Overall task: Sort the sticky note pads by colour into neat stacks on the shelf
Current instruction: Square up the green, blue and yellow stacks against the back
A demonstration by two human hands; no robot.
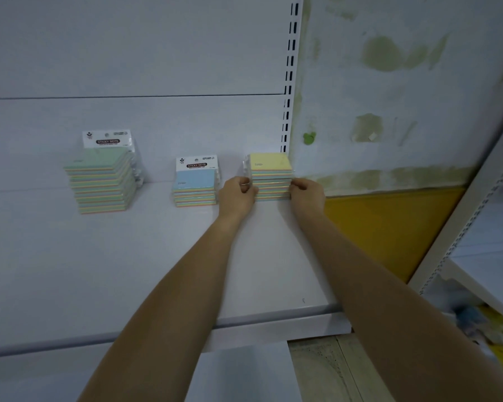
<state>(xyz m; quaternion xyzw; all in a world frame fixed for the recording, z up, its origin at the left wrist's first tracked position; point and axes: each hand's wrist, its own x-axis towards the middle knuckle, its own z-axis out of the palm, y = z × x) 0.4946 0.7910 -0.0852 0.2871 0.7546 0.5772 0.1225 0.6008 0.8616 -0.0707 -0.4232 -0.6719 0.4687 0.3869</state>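
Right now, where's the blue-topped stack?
Head view, centre-left: the blue-topped stack sits between the green-topped stack and the yellow-topped stack, just left of the left hand.

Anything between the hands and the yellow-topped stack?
Nothing visible. The left hand and right hand hold the yellow-topped stack by its opposite sides. The blue-topped stack stands on the left hand's far side, not between.

A slotted white upright [288,82] divides the pale back panel [128,53] from a green-stained wall [404,82] above a yellow panel [389,221].
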